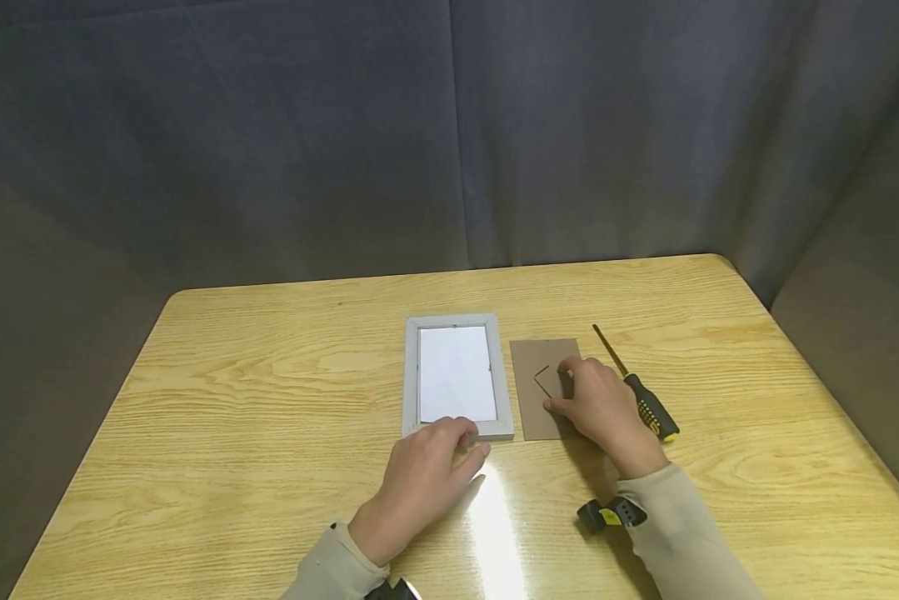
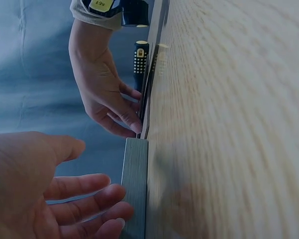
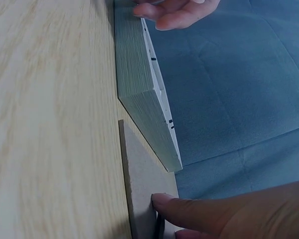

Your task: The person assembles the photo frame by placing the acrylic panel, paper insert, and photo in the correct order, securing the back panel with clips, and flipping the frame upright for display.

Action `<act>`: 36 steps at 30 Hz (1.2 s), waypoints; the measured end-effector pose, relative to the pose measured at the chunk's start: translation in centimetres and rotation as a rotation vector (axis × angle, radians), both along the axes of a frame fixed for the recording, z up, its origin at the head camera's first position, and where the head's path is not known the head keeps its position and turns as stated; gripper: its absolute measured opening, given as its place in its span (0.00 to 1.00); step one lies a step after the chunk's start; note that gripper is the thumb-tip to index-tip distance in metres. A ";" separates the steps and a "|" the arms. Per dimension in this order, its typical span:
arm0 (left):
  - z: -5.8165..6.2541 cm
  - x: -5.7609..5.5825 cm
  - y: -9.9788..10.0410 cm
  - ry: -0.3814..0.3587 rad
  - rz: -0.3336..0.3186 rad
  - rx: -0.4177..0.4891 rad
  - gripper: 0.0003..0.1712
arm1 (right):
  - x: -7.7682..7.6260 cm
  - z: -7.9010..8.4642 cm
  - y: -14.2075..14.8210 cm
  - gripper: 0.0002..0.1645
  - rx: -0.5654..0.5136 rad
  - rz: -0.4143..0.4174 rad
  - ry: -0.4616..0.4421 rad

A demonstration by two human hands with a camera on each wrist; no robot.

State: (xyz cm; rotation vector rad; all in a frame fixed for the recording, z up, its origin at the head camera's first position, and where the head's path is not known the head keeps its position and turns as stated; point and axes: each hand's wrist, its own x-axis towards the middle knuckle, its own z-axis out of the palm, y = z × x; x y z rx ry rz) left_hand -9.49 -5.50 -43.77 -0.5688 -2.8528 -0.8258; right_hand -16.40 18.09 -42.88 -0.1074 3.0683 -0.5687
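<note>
A grey picture frame [image 1: 505, 375] lies back up on the table, a white sheet [image 1: 456, 375] filling its opening. Beside its right side is a flat brown backing board [image 1: 527, 408] with thin dark lines on it. My left hand [image 1: 430, 467] rests near the frame's front edge, fingers loosely bent, fingertips right at the frame [image 2: 134, 184] in the left wrist view. My right hand [image 1: 602, 404] is over the board, thumb and forefinger spread apart. In the right wrist view, its thumb [image 3: 184, 209] touches the board [image 3: 142, 174] next to a dark strip.
A screwdriver [image 1: 651, 408] with a black and yellow handle lies right of the board, partly behind the right hand, its shaft pointing away. The wooden table [image 1: 269, 400] has a far edge against dark grey curtains [image 1: 307, 150]. Cameras are strapped to both wrists.
</note>
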 end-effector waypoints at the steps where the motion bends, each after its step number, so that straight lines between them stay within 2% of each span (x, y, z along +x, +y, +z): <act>1: 0.0 0.0 0.0 -0.002 -0.002 0.001 0.15 | 0.0 0.0 0.0 0.32 -0.002 -0.001 0.002; 27: -0.3 0.0 0.1 -0.004 -0.016 -0.005 0.14 | -0.3 -0.3 -0.1 0.27 -0.008 -0.011 0.027; 36: -0.1 0.0 0.0 0.002 -0.021 0.008 0.15 | -0.4 -0.4 0.0 0.25 -0.069 0.005 0.054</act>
